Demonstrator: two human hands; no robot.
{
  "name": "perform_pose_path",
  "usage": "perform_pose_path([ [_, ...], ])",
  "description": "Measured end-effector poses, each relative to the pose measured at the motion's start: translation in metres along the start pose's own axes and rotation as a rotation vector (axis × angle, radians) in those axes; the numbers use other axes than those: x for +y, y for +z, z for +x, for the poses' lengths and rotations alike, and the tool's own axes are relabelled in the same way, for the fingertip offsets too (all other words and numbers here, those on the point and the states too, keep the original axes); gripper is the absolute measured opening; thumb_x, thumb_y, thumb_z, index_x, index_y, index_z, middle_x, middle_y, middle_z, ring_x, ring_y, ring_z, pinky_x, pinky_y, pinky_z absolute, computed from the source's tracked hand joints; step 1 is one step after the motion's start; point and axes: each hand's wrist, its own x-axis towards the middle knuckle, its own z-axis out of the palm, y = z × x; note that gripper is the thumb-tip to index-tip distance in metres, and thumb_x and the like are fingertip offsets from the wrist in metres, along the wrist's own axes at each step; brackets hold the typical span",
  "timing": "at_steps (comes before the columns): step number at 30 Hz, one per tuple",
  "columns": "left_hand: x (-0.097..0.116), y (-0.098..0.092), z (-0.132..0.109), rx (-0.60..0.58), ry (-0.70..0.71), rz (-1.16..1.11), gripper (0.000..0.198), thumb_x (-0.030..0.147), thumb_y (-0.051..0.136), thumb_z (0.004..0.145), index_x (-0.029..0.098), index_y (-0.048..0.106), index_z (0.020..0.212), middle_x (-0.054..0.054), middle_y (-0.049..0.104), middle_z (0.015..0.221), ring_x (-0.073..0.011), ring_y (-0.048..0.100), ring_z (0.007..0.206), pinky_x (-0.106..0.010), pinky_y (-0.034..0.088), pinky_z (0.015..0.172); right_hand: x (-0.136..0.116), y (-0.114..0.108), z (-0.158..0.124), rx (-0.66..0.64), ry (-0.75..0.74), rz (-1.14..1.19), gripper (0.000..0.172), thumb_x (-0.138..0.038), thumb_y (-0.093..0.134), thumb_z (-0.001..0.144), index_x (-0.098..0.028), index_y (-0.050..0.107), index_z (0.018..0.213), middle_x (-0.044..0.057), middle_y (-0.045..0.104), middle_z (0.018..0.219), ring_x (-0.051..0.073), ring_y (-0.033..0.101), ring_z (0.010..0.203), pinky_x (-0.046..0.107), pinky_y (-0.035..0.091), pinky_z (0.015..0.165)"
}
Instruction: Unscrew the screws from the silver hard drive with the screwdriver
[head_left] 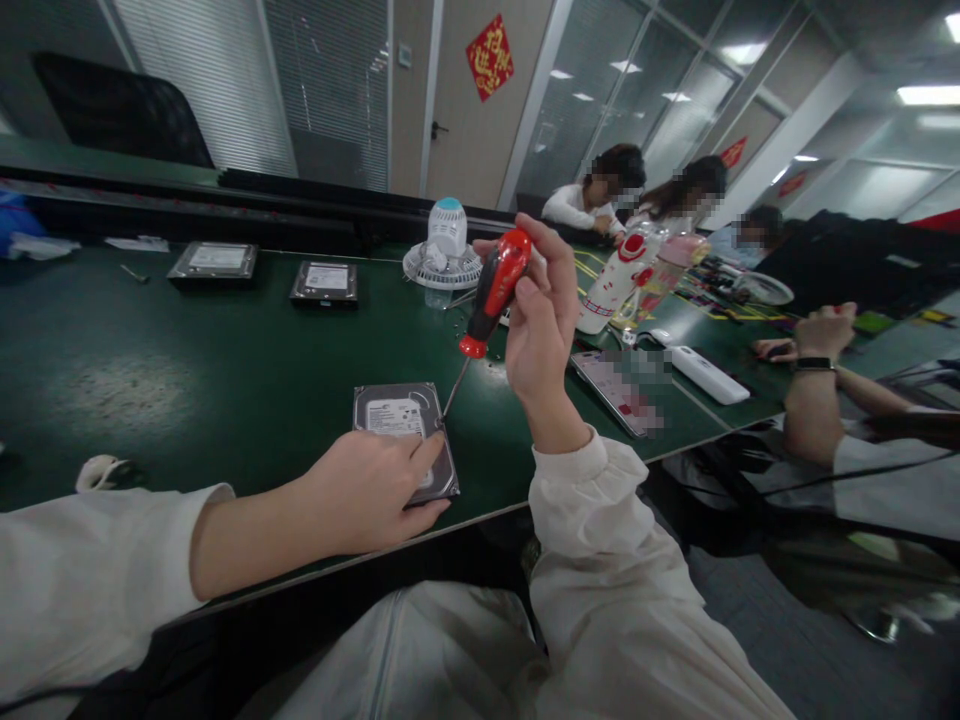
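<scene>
A silver hard drive with a white label lies flat near the front edge of the green table. My left hand holds it down, index finger on its top near the right side and thumb along the near edge. In my right hand is a screwdriver with a red and black handle, gripped with the shaft slanting down to the left. Its tip meets the drive's right edge, just beyond my left index finger. The screw under the tip is too small to make out.
Two more hard drives, one at far left and another nearer the middle, lie behind. A white fan stands at the back. Rightward are a phone, a white oblong device, a bottle and a co-worker's forearm.
</scene>
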Motion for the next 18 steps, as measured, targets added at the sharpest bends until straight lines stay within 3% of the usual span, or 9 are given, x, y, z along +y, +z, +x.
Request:
perform_pose_path([
  [5, -0.0001, 0.001, -0.0015, 0.016, 0.007, 0.01, 0.055, 0.047, 0.047, 0.094, 0.009, 0.056, 0.132, -0.018, 0.073, 0.104, -0.032, 0.073, 0.085, -0.041, 0.058, 0.065, -0.007, 0.002, 0.0003, 0.061, 0.032, -0.137, 0.052, -0.061, 0.064, 0.079, -0.035, 0.052, 0.123, 0.0, 0.061, 0.121, 0.023, 0.058, 0.127, 0.045, 0.05, 0.111],
  [10, 0.0003, -0.0006, -0.0012, 0.008, 0.001, 0.005, 0.054, 0.046, 0.049, 0.093, 0.009, 0.056, 0.131, -0.017, 0.073, 0.102, -0.0328, 0.073, 0.084, -0.043, 0.059, 0.065, -0.0053, 0.0017, -0.0005, -0.013, 0.03, -0.002, 0.045, -0.059, 0.05, 0.088, -0.039, 0.05, 0.128, -0.001, 0.06, 0.131, 0.022, 0.064, 0.121, 0.044, 0.056, 0.104],
  [13, 0.0004, -0.0008, -0.0001, 0.009, 0.006, -0.004, 0.053, 0.045, 0.048, 0.093, 0.009, 0.057, 0.13, -0.017, 0.073, 0.102, -0.033, 0.073, 0.084, -0.043, 0.059, 0.065, -0.0038, 0.0017, -0.0013, 0.012, 0.037, -0.009, 0.046, -0.063, 0.046, 0.088, -0.038, 0.049, 0.127, 0.0, 0.062, 0.128, 0.021, 0.066, 0.117, 0.044, 0.057, 0.102],
  [18, 0.0001, 0.0001, -0.0004, 0.017, 0.006, -0.004, 0.053, 0.046, 0.048, 0.093, 0.009, 0.057, 0.13, -0.017, 0.073, 0.102, -0.0329, 0.073, 0.084, -0.043, 0.059, 0.064, -0.008, 0.002, -0.0009, 0.085, 0.013, -0.161, 0.053, -0.062, 0.064, 0.08, -0.035, 0.052, 0.124, 0.001, 0.059, 0.13, 0.023, 0.06, 0.125, 0.046, 0.053, 0.108],
])
